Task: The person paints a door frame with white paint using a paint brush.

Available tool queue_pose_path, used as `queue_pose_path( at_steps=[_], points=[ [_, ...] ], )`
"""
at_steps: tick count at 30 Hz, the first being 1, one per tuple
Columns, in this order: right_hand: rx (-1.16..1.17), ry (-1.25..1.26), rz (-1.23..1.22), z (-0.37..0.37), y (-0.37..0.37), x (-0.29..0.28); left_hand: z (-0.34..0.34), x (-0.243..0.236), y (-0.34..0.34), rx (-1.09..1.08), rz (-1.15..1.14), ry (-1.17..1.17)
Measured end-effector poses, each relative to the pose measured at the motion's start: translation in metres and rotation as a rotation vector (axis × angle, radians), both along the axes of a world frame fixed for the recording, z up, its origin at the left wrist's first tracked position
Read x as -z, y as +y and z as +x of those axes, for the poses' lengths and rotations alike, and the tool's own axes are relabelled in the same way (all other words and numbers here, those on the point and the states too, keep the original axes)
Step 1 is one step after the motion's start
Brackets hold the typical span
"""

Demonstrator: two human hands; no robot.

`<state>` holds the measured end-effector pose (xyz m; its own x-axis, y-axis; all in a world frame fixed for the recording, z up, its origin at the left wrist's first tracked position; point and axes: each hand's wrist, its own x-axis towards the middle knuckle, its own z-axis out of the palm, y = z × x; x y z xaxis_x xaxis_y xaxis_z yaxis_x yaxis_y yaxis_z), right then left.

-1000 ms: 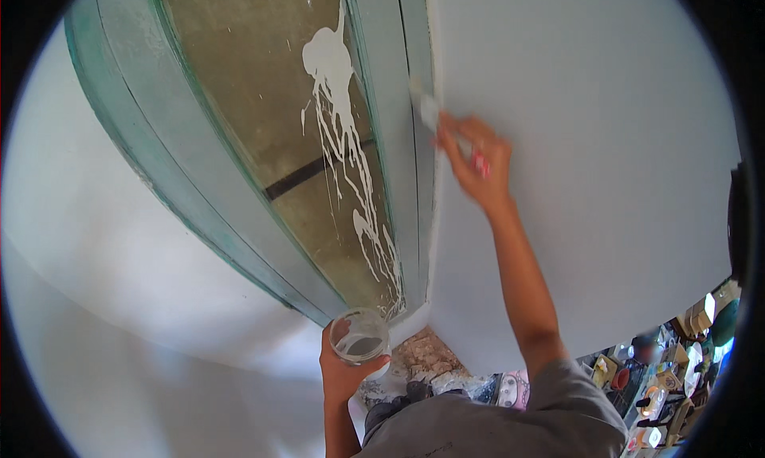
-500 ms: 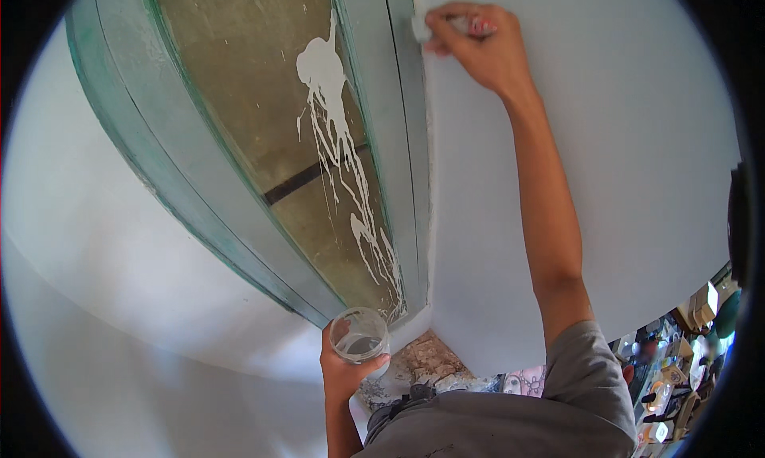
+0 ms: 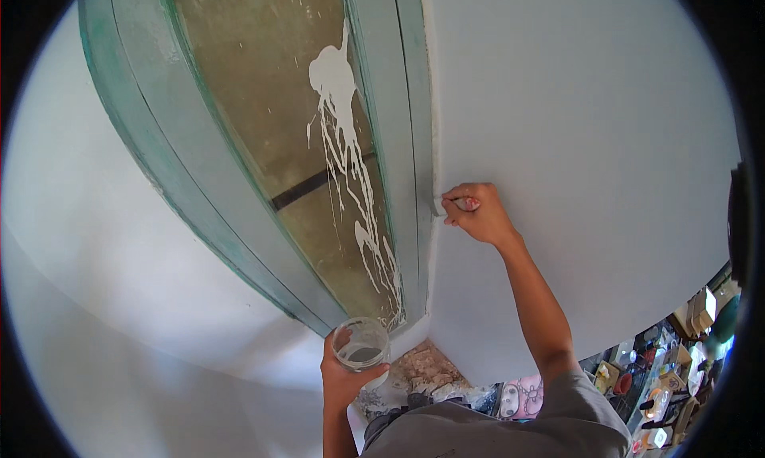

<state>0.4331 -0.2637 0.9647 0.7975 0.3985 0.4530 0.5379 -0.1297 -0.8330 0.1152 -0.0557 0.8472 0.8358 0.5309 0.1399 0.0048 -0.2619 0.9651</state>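
Observation:
My left hand (image 3: pixel 343 382) is wrapped around a clear plastic jar (image 3: pixel 360 333), low in front of me, with some grey liquid at its bottom. My right hand (image 3: pixel 482 211) pinches a small paintbrush (image 3: pixel 439 206), its pale tip at the seam where the white wall (image 3: pixel 558 139) meets the grey-green frame (image 3: pixel 408 139). Part of its red-and-white handle shows between my fingers. Left of the brush, the frame surrounds a brownish glass pane (image 3: pixel 263 99) with white paint (image 3: pixel 333 71) splashed and dripping down it.
White wall (image 3: pixel 159 298) also lies left of the frame. Below, near my body, is a stained patch of floor (image 3: pixel 430 366), with a pink patterned item (image 3: pixel 523 396) beside it. Boxes and assorted clutter (image 3: pixel 677 362) crowd the lower right.
My right hand has come down along the frame's right edge with the brush, from near the top to about mid-height. My left hand still holds the jar in nearly the same place.

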Motion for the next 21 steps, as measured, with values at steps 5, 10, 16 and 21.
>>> queue_pose_path(
  at_steps=[5, 10, 16, 21],
  points=[
    [0.094, -0.344, -0.079, 0.031, 0.009, -0.108, 0.009, -0.013, -0.013, 0.081, -0.049, -0.071],
    [0.155, -0.674, 0.291, 0.031, 0.021, -0.238, 0.005, -0.010, -0.009, 0.050, -0.062, -0.069],
    [0.183, -0.816, 0.616, 0.038, 0.042, -0.244, 0.003, 0.004, 0.000, -0.008, -0.026, -0.067],
    [0.362, -0.887, 0.404, 0.025, 0.036, -0.135, 0.006, 0.001, 0.001, 0.036, -0.051, -0.033]
  ],
)
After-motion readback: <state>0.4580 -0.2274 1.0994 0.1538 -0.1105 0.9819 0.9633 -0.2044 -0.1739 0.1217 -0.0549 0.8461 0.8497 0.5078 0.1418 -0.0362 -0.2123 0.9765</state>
